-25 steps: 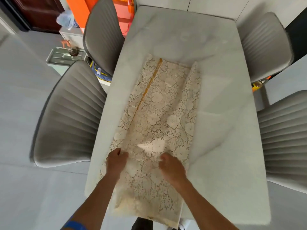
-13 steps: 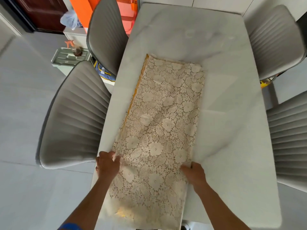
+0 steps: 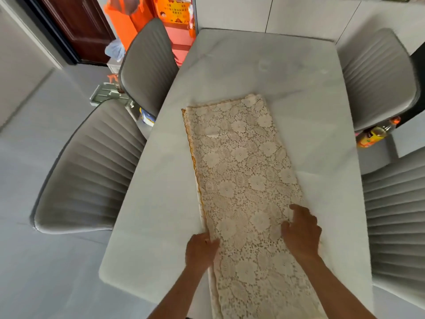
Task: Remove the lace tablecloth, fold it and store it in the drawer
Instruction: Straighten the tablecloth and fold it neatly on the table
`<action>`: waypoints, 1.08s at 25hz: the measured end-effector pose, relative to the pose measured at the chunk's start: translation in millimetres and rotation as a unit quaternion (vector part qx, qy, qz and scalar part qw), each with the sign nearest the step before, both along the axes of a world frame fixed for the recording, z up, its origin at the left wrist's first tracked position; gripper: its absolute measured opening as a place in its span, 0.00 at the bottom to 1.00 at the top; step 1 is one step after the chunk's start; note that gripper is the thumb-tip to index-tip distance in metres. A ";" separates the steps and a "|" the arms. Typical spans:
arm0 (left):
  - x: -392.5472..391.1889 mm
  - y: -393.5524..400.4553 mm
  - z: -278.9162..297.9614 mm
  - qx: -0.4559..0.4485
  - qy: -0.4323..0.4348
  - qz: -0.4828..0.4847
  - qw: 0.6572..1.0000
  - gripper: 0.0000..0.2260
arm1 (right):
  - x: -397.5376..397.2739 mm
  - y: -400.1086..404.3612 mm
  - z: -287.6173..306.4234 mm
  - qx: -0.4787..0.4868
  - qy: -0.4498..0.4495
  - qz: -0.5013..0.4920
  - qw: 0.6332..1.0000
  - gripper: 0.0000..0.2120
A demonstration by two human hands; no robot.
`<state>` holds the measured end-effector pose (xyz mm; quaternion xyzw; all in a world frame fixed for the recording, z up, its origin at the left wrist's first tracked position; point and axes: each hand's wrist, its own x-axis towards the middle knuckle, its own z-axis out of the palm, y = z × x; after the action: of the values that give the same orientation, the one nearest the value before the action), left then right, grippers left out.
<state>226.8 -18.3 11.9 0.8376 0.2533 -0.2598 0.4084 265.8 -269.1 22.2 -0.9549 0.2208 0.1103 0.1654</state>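
The cream lace tablecloth point(image 3: 243, 171), patterned with flowers and edged in yellow, lies folded into a long narrow strip on the white marble table point(image 3: 310, 93). Its near end hangs over the table's front edge. My left hand point(image 3: 200, 250) grips the strip's left edge near the front, fingers curled on the cloth. My right hand point(image 3: 301, 231) rests on the strip's right edge, fingers bent and pressing the lace. No drawer is in view.
Grey ribbed chairs stand around the table: two on the left point(image 3: 92, 171) point(image 3: 149, 63), two on the right point(image 3: 377, 74) point(image 3: 400, 217). Orange items point(image 3: 170, 12) and a dark door point(image 3: 78, 26) lie beyond. A yellow bottle point(image 3: 374, 134) sits behind the far right chair.
The strip went from loosely folded to flat and narrower. My hands moved apart to its two side edges, and the view shifted left, so the cloth now lies right of centre.
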 end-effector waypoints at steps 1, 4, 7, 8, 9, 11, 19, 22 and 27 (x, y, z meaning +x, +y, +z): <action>19.4 0.4 2.1 -0.007 -0.010 0.022 1.000 0.08 | 3.6 13.0 -2.4 0.010 -0.009 0.047 0.999 0.20; 89.0 11.6 3.3 -0.034 -0.026 0.098 0.994 0.08 | 22.2 53.7 -11.9 0.061 -0.012 0.142 0.988 0.15; 163.0 29.8 -9.4 -0.032 -0.059 0.133 0.989 0.17 | 47.6 83.0 -26.7 0.077 -0.030 0.169 0.982 0.10; 186.0 35.3 -15.2 -0.031 -0.073 0.136 0.988 0.17 | 54.9 89.2 -31.0 0.079 -0.040 0.169 0.982 0.09; 210.1 39.7 -22.0 -0.032 -0.085 0.137 0.986 0.17 | 63.7 94.3 -36.9 0.077 -0.050 0.170 0.981 0.08; 254.9 45.2 -32.9 -0.022 -0.107 0.139 0.984 0.17 | 79.8 100.0 -46.8 0.057 -0.076 0.180 0.979 0.07; 335.0 54.9 -49.2 -0.025 -0.152 0.149 0.977 0.22 | 120.8 115.5 -59.2 0.024 -0.145 0.166 0.975 0.13; 336.1 62.8 -54.5 -0.074 -0.119 0.178 0.974 0.19 | 127.2 118.8 -55.8 0.033 -0.142 0.161 0.976 0.15; 351.5 65.9 -47.3 -0.148 -0.122 0.237 0.952 0.08 | 144.2 122.2 -55.7 0.044 -0.135 0.177 0.974 0.16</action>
<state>578.3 47.6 -35.4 0.7087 0.3517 -0.0856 0.6056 409.9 -146.9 -33.6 -0.9766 0.0186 0.0176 0.2135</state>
